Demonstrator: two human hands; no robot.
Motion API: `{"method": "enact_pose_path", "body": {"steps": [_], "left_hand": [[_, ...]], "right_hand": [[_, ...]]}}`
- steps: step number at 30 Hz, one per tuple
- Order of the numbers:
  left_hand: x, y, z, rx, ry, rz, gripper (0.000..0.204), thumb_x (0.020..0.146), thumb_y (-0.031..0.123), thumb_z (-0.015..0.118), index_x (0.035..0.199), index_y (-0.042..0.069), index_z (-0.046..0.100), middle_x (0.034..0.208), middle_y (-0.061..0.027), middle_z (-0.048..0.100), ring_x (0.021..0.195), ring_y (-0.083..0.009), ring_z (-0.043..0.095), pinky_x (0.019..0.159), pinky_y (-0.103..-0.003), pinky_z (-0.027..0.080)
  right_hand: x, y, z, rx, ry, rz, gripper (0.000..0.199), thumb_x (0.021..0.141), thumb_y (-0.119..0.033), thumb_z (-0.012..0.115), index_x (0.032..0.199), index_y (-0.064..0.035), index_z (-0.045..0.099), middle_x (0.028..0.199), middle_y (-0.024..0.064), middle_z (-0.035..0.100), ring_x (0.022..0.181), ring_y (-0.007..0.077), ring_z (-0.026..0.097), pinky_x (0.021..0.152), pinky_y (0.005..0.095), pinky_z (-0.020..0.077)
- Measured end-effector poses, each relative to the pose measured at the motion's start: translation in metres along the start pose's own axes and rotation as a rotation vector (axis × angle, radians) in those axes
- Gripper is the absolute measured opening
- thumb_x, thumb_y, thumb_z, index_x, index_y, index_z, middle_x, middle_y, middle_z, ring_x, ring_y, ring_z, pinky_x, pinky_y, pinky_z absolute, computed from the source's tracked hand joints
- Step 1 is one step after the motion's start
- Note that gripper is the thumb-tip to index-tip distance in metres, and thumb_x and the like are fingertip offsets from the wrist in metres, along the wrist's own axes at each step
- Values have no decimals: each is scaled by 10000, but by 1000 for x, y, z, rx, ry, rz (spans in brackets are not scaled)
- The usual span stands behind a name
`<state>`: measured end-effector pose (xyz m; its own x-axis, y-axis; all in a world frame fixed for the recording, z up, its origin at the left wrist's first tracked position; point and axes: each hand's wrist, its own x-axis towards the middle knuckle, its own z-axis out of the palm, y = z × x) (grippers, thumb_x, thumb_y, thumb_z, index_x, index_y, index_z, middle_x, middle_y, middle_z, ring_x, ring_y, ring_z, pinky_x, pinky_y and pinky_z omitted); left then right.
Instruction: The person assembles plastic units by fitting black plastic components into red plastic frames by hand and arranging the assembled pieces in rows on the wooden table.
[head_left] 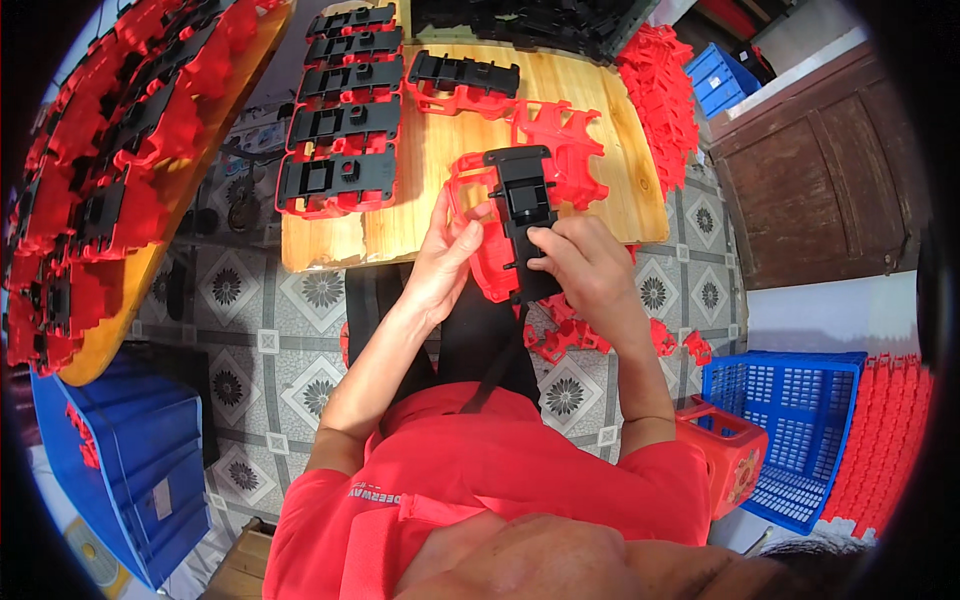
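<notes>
The person is sitting at a small wooden table [620, 190] and holding a red plastic frame [478, 215] with a black plastic insert [525, 200] laid along it, just over the table's near edge and above their lap. The left hand [445, 262] is gripping the frame's left side, thumb up along its rim and fingers curled underneath. The right hand [590, 265] is closing over the lower end of the black insert, fingertips pressing down on it where it meets the red frame.

The frame is a glossy moulded piece, openwork with ribs and cut-outs; the insert is matt black, long and blocky, with a square recess near its middle.

On the pale, grained tabletop a column of finished pieces [340, 110], black on red, is lying in a neat stack to the left, well apart from the hands. A bare red frame [565, 140] is lying just behind the held one. Loose red parts [600, 335] are scattered on the patterned tile floor [250, 330], near a blue slotted crate [790, 420].
</notes>
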<state>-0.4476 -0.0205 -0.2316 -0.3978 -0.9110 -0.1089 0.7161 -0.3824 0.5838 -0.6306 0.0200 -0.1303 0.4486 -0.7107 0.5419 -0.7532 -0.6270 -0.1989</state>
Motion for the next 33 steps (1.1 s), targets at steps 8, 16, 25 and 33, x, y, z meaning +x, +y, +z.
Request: {"method": "enact_pose_path", "body": {"steps": [8,16,25,33], "left_hand": [[-9,5,4,-26,-76,-9,915,900,121,667,1535,190,11,1376,-113,442,1268,-210,459,1059,-386,403],[-11,1,10,213,-88,108,970,898,44,614,1523,161,-119,1494,-151,278,1325,-235,389,1083,-387,354],[-2,-20,19,246,212,481,792,910,81,511,1515,63,1,1457,-144,290,1308,-221,352,1099,-349,277],[-2,-24,13,383,382,491,787,941,153,569,1511,101,28,1451,-136,290,1308,-222,342,1105,-354,258]], "right_hand": [[-2,-10,18,-31,-50,-44,380,689,-96,765,1036,-43,618,862,77,538,774,263,551,646,356,462],[9,13,40,408,212,424,509,817,-228,743,1192,42,529,1160,157,590,1021,243,594,869,348,475],[-10,28,72,996,71,550,601,913,-263,655,1390,26,431,1143,116,616,1003,155,598,913,321,473],[-8,74,68,440,76,348,588,819,-328,733,1320,-84,546,1238,114,588,1099,223,570,963,358,428]]}}
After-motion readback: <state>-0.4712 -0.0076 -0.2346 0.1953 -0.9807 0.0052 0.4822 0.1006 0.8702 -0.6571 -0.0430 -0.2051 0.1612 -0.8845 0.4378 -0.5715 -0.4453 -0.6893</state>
